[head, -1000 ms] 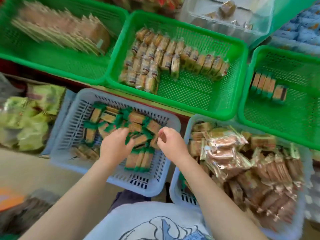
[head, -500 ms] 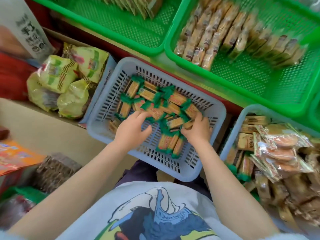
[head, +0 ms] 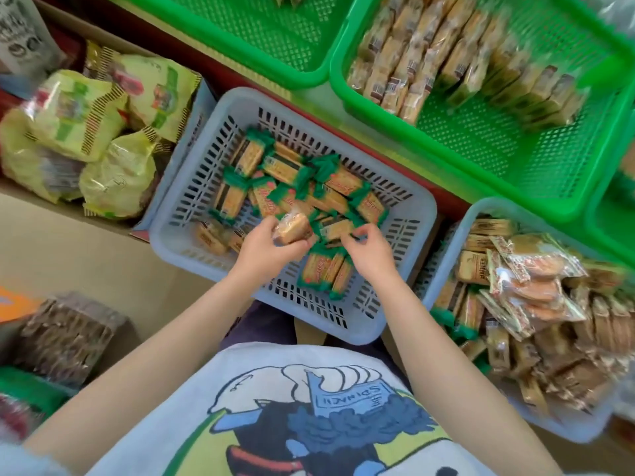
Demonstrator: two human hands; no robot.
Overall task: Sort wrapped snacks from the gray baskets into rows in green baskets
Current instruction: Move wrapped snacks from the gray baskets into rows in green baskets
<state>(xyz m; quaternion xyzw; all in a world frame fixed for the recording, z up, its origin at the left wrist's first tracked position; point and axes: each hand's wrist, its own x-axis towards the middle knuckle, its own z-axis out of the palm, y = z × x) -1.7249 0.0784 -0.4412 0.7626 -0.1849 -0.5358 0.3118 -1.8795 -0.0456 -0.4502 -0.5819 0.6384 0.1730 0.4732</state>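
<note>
While the left hand [head: 263, 250] grips a clear-wrapped snack [head: 292, 226], the right hand [head: 369, 254] pinches a green-wrapped snack [head: 335, 230].

Yellow-green snack bags [head: 89, 139] lay heaped in a cardboard box [head: 103, 235] at left. A stack of brown packets [head: 65, 334] sat below it, an orange sheet [head: 13, 304] just beside. A cartoon-print T-shirt [head: 309, 417] filled the foreground.

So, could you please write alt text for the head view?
The left hand holds a wrapped snack above a gray basket of green-wrapped snacks, while the right hand pinches another. A green basket beyond holds snack rows.
</note>
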